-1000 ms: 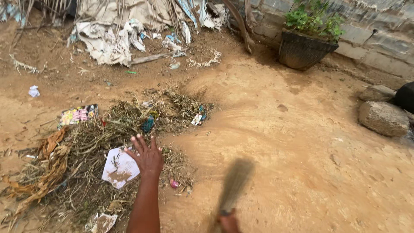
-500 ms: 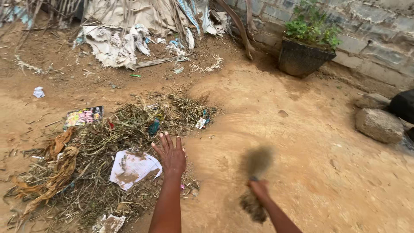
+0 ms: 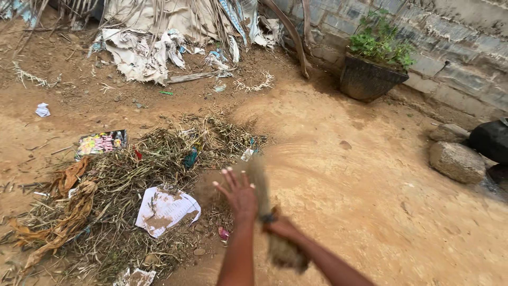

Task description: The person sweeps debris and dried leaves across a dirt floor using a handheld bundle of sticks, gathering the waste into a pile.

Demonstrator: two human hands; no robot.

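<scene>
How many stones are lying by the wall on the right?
2: a small stone near the wall and a bigger stone just in front of it. The black thing beside them may hide more.

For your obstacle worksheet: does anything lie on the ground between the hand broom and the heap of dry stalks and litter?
Nothing visible does. The hand broom, blurred, in the right hand, is right beside the heap; only bare dirt shows between. The left hand is spread open next to the broom, not across its path.

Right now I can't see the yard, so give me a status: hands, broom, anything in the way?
Right hand shut on short broom, blurred. Left hand open, fingers spread, beside it. Pile of dry stalks and litter close left; soiled paper sheet on it.
</scene>
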